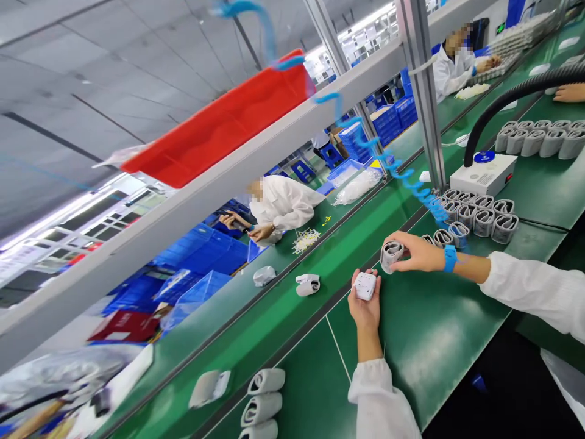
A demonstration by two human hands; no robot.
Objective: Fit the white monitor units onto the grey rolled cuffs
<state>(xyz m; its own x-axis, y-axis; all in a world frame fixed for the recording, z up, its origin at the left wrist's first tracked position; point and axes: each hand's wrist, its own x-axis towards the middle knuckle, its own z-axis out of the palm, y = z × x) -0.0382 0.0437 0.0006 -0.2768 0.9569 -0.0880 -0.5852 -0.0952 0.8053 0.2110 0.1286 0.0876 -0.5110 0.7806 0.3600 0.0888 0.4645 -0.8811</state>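
My left hand (367,310), palm up, holds a small white plastic casing (365,285) with slots on its face, fingers curled around its sides. Close by on the right, my right hand (418,251) grips a rolled grey cuff (392,256) between thumb and fingers. A blue band (450,259) circles my right wrist. Beyond that hand, several rolled grey cuffs (483,222) stand in rows on the green table. The cuff and the casing are near each other but apart.
A white box (484,174) with a black flexible hose stands right. The green conveyor belt (260,323) carries a cuff with a white unit (308,285). More rolled cuffs (261,408) stand lower left. A coiled blue hose (411,183) hangs before a metal post (423,91). Co-workers sit across.
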